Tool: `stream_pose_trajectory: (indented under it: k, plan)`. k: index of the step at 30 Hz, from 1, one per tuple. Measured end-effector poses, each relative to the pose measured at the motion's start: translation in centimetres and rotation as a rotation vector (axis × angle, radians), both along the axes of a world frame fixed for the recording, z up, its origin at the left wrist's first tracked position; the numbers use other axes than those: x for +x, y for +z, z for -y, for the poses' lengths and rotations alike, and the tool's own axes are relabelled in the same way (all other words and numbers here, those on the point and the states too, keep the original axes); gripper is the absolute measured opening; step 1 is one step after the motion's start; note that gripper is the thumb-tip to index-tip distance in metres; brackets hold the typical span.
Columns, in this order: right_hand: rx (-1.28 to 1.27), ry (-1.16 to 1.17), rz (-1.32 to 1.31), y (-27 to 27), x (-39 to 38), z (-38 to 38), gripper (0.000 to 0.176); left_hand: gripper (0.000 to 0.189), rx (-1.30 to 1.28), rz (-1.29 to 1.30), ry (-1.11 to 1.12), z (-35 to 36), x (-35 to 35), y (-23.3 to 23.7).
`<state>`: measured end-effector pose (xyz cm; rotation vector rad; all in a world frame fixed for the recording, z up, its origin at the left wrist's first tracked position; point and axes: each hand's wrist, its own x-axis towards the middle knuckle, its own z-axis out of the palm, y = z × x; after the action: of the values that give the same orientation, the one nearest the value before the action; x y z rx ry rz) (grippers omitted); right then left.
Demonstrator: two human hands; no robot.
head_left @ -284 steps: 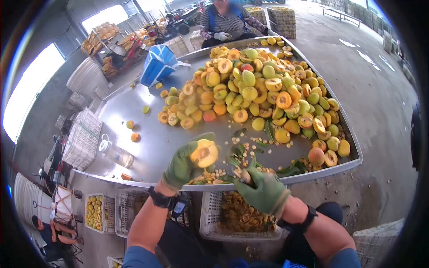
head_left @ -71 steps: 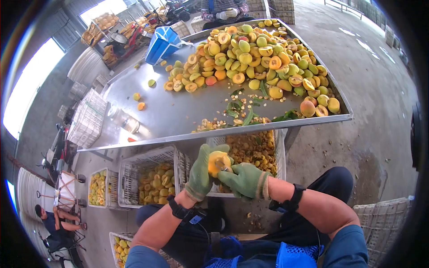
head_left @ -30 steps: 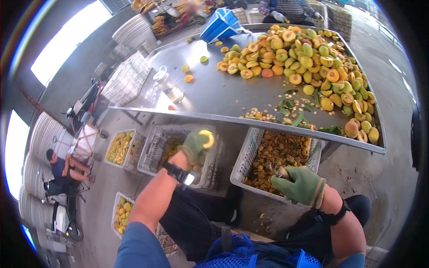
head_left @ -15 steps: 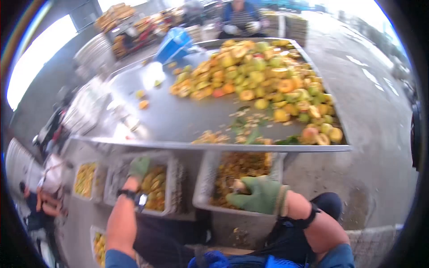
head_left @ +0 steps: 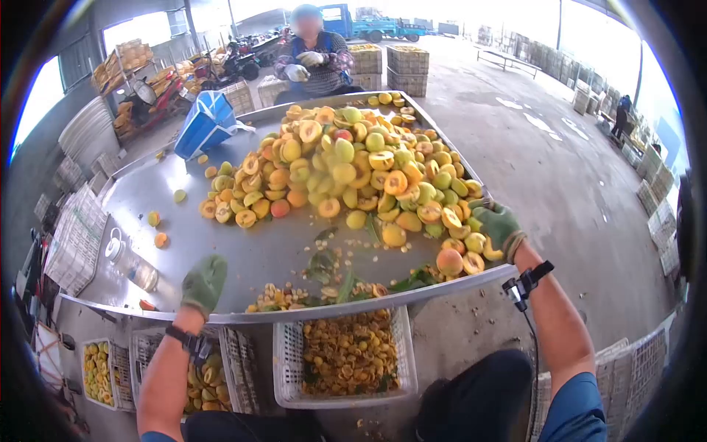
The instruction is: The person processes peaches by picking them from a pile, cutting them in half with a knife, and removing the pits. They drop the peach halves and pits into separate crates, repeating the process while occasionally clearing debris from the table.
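Observation:
My left hand, in a green glove, is over the table's near edge with its fingers stretched out and nothing in them. My right hand, gloved in the same green, is at the table's right rim against the pile of peaches. Its fingers curl at the fruit, and what they hold, if anything, is hidden. Many peaches are halved, some whole. Near my left hand lies a clear bottle. Scattered pits and leaves lie along the near side of the metal table.
Beneath the near edge stand a white crate of pits and scraps and another crate of peach halves. A blue bag is at the far left of the table. A gloved co-worker sits across. Stacked crates stand behind.
My left hand has risen from the crate of halves to the table. My right hand has gone from the scrap crate up to the peaches at the right rim. The view has tilted up.

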<state>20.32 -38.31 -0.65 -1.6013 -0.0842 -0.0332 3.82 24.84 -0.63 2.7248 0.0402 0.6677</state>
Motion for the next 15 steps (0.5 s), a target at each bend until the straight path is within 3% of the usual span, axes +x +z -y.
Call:
stream_pose_trajectory:
  k: [2,6,8,10,12,13,15]
  plan:
    - [0.064,-0.023,-0.013,-0.2,4.6,0.3,0.025,0.042,0.136,0.127,0.047,-0.9,4.6,-0.5]
    - [-0.202,-0.052,-0.06,2.8,12.0,-4.2,0.03,0.058,-0.001,0.112,-0.037,-0.4,14.9,2.6]
    - [-0.207,-0.04,-0.041,3.3,15.0,-7.6,0.032,0.063,0.027,0.261,-0.113,-1.0,21.5,2.0]
    - [-0.233,-0.016,0.032,2.4,18.9,-9.9,0.033,0.072,-0.033,0.153,-0.022,-0.5,27.5,2.0]
    - [-0.277,0.034,0.154,-1.0,24.3,-11.8,0.033,0.086,-0.173,-0.067,0.037,4.0,29.5,5.7]
    - [-0.376,-0.046,0.178,-1.4,25.5,-13.0,0.033,0.088,-0.238,-0.097,0.006,5.2,31.6,5.4]
    - [-0.274,-0.019,0.194,-0.9,25.3,-14.5,0.033,0.092,-0.368,-0.157,-0.057,6.4,35.6,4.6]
